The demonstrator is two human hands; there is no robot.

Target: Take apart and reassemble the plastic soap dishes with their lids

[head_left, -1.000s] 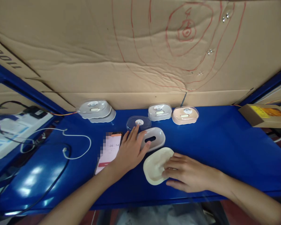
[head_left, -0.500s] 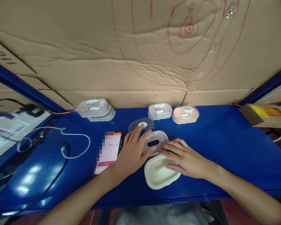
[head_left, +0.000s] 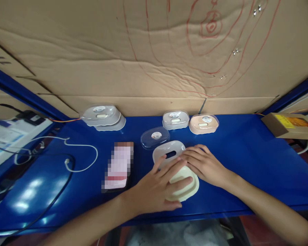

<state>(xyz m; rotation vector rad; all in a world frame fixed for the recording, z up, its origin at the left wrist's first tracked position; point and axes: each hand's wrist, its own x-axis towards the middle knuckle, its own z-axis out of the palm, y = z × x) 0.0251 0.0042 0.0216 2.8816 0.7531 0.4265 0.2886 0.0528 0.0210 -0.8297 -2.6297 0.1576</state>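
Clasping a cream dish (head_left: pixel 187 191), the left hand (head_left: pixel 157 187) covers it while the right hand (head_left: pixel 206 164) rests flat against a white tray (head_left: pixel 166 151), clear lid (head_left: pixel 155 137) just behind, phone (head_left: pixel 118 165) at left.

A glossy blue table (head_left: pixel 246 164) spans the view, catching pale glare at its left. Behind it stands creased brown cardboard (head_left: pixel 92 51) scrawled with red rings (head_left: pixel 212 25), framed by blue posts (head_left: pixel 15 84)

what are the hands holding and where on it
The cream dish: the left hand clasps it from above, thumb at the near rim; the right hand touches its far rim with the fingers. Whether it is lifted cannot be told.
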